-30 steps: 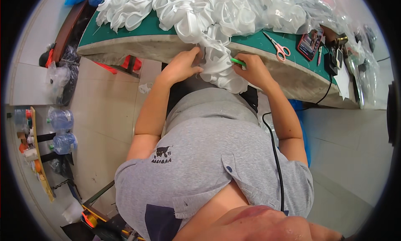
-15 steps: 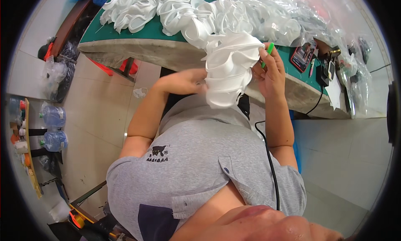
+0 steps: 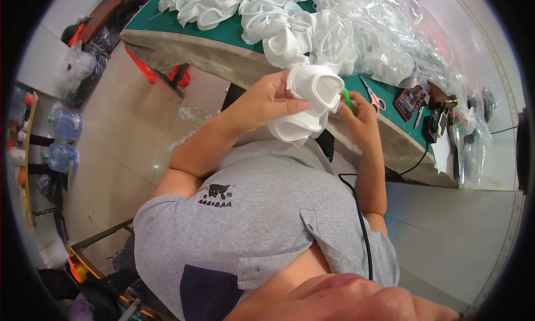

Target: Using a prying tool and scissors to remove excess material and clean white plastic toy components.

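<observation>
In front of my chest hangs a string of white moulded cup-shaped pieces [image 3: 315, 87], their raised rims joined one after another. My left hand [image 3: 272, 103] is closed on its left side, thumb laid across the front. At the right edge of the pieces, my right hand [image 3: 361, 118] pinches a slim bright green tool [image 3: 346, 98]; its working end is hidden. The fingertips of that hand are close against the white pieces. Beyond them, a heap of similar white pieces [image 3: 209, 8] lies on the green tabletop [image 3: 223, 38].
Clear plastic bags [image 3: 384, 37] of white pieces cover the table's far right. Nearer lie orange-handled scissors [image 3: 376, 101], a phone [image 3: 411, 102] and a pink pen [image 3: 419, 116]. A black cable [image 3: 365, 232] runs over my shirt. White scraps [image 3: 192, 116] lie on the floor.
My left hand, blurred beside the string before, now grips it. The white pieces are turned and bunched differently, and the right hand with the green tool is lower. The scissors have come into view.
</observation>
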`<state>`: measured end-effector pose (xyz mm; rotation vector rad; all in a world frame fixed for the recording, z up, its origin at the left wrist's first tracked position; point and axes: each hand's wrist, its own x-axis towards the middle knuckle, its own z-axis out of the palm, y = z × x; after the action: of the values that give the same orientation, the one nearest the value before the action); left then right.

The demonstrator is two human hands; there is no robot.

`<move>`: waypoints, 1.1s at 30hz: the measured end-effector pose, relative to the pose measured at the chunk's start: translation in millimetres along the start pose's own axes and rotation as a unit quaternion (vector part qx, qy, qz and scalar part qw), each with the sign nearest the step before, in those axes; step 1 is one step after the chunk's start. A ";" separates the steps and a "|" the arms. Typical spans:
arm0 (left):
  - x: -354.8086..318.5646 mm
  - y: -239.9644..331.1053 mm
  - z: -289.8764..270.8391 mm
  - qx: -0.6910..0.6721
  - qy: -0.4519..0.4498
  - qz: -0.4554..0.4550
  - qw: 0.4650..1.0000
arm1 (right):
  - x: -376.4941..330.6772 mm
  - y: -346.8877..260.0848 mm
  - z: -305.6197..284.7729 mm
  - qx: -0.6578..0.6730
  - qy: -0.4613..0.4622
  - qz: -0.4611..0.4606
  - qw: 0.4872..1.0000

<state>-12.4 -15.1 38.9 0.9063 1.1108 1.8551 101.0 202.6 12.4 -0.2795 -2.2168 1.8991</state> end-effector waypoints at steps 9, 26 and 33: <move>5.4 -7.1 -13.2 0.002 0.062 -0.005 0.998 | 12.1 -24.5 -32.7 0.039 0.122 -0.221 0.967; 10.8 0.2 -41.0 0.090 0.133 0.034 0.986 | 53.4 -43.5 41.2 -0.270 -0.043 -0.496 0.824; 8.4 4.5 -37.7 0.103 0.088 0.052 0.989 | 60.7 -40.8 43.4 -0.223 0.020 -0.286 0.932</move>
<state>-49.6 -22.7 30.8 0.9444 1.4079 1.9620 30.3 172.0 48.4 0.2448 -2.3357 1.0771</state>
